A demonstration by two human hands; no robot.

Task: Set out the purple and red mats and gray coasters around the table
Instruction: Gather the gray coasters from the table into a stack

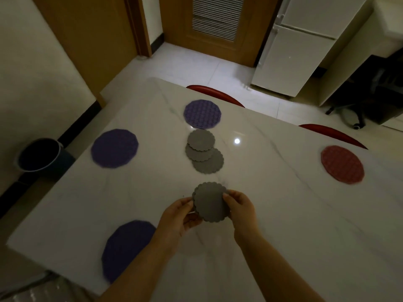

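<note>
Over the white marble table, my left hand and my right hand together grip a small stack of gray scalloped coasters by its left and right edges. Three more gray coasters lie overlapping in the table's middle. Purple mats lie at the far side, the left end and the near left. A red mat lies at the right, near the far edge.
Two red chair backs stand behind the table's far edge. A dark bin sits on the floor to the left. A white fridge, a wooden door and an office chair base lie beyond.
</note>
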